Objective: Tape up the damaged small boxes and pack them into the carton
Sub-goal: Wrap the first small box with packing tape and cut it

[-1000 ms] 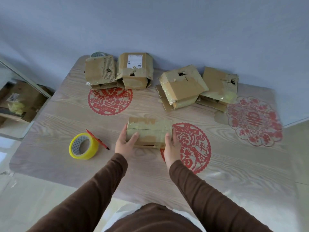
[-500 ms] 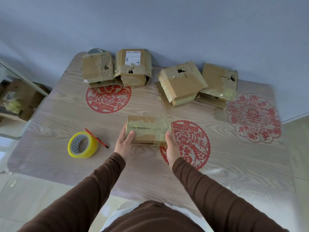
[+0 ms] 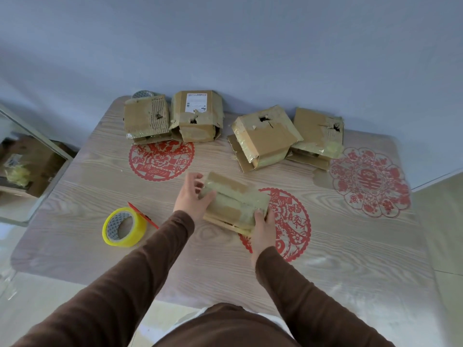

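Taped small box, turned at an angle on the table, held between both hands. Left hand grips its left end, fingers curled over the far corner. Right hand grips its near right corner, thumb on top. Yellow tape roll and red cutter lie left of the box; four damaged boxes stand beyond it.

A home room, it seems: a pale wood-grain worktop with red paper-cut decorations on it (the festive household kind) stands against a plain blue-grey wall, with pale floor tiles to the worktop's right.
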Demonstrator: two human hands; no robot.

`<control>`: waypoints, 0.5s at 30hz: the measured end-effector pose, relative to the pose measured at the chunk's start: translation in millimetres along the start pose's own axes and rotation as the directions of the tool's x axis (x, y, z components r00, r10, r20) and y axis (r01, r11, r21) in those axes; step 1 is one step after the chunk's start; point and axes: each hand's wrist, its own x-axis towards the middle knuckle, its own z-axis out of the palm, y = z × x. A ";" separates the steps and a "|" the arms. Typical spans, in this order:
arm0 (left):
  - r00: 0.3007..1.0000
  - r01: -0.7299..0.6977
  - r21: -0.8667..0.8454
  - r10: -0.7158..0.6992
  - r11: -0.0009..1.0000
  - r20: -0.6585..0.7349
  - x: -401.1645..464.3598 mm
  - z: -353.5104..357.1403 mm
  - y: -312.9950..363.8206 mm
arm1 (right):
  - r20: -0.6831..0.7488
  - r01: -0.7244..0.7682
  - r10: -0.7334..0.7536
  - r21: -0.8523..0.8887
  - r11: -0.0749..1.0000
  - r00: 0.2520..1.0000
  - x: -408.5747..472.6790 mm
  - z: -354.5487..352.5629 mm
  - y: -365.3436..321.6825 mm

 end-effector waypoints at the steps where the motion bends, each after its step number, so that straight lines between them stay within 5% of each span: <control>1: 1.000 0.005 0.057 -0.006 0.998 0.019 -6.0 0.8 -11.9 | 0.025 0.027 -0.025 -0.090 0.996 0.999 5.4 -4.9 -1.0; 4: 0.999 -0.047 0.257 0.041 0.965 0.030 -19.4 2.7 -40.9 | 0.165 0.268 -0.212 -0.536 0.800 0.963 19.8 -20.0 -2.3; 6: 0.958 -0.281 0.492 0.267 0.824 0.101 -19.3 5.7 -46.5 | 0.357 0.493 -0.385 -0.796 0.351 0.851 24.1 -27.8 -4.1; 8: 0.838 -0.542 0.618 0.424 0.570 0.344 -13.7 10.2 -48.3 | 0.622 0.648 -0.347 -0.760 -0.052 0.702 28.8 -30.3 -11.7; 10: 0.750 -0.655 0.654 0.432 0.378 0.502 -9.0 13.2 -52.5 | 0.769 0.722 -0.227 -0.639 -0.265 0.597 34.0 -30.8 -13.1; 12: 0.725 -0.678 0.679 0.405 0.281 0.557 -6.1 14.6 -59.5 | 0.820 0.705 -0.183 -0.562 -0.432 0.542 39.7 -32.1 -7.6; 15: 0.689 -0.697 0.691 0.444 0.191 0.573 -5.4 15.5 -65.7 | 0.821 0.657 -0.200 -0.553 -0.512 0.535 44.2 -31.3 3.0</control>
